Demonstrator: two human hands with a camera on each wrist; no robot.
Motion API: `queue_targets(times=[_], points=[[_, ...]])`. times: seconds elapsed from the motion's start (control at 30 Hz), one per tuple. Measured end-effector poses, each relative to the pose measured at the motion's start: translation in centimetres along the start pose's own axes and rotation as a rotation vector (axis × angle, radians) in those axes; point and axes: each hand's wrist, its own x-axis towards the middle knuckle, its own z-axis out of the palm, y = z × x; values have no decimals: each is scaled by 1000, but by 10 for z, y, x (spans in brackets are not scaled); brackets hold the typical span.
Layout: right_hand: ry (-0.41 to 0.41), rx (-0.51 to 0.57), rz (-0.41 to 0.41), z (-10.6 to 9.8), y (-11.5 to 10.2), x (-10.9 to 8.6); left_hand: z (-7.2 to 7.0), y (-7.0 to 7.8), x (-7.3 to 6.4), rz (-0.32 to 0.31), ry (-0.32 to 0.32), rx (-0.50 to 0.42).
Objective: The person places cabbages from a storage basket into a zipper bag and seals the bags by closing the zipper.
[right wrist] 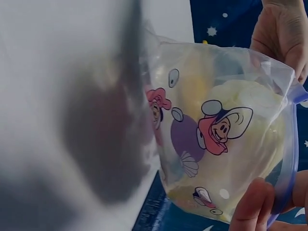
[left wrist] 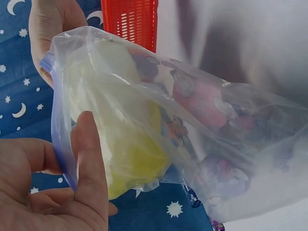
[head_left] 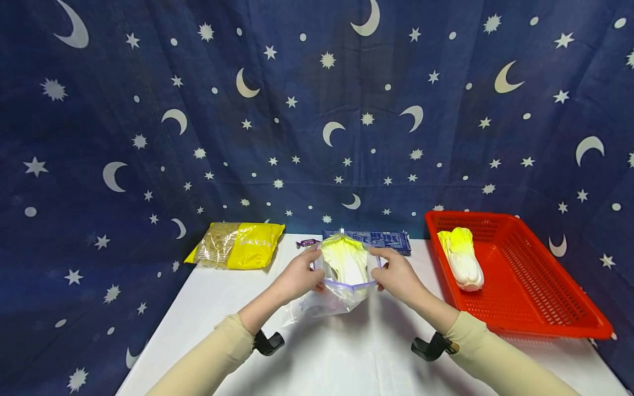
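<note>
A clear zip bag [head_left: 342, 297] with a purple zip edge and printed cartoon figures hangs over the table between both hands. My left hand [head_left: 302, 270] pinches one side of its mouth, thumb and fingers on either side of the plastic. On the opposite side, my right hand [head_left: 394, 273] pinches the rim, and the mouth stands wide. Inside the bag is a pale napa cabbage [head_left: 345, 258] with yellow-green leaves, seen through the plastic in the left wrist view too. The bag's lower part slants toward the left in the head view.
A red plastic basket [head_left: 525, 275] stands at the right with another napa cabbage [head_left: 463, 261] in it. A yellow food packet [head_left: 252, 247] lies at the back left. Behind the bag are a flat blue packet [head_left: 391, 240] and a small purple wrapped candy [head_left: 307, 242]. A starry curtain backs the table.
</note>
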Motion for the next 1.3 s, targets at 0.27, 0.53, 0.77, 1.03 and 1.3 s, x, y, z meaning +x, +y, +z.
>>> queue_targets(times=[0.27, 0.53, 0.77, 1.03, 1.3], points=[[-57, 12, 16, -11, -20, 7, -9, 9, 1, -12, 2, -49], [-120, 68, 64, -23, -43, 15, -22, 27, 5, -25, -2, 68], [-141, 101, 63, -32, -61, 23, -33, 45, 10, -5, -2, 97], [-164, 115, 69, -44, -77, 29, -41, 61, 17, -33, -1, 105], [-206, 111, 79, -54, -93, 34, -45, 74, 22, -67, -8, 81]])
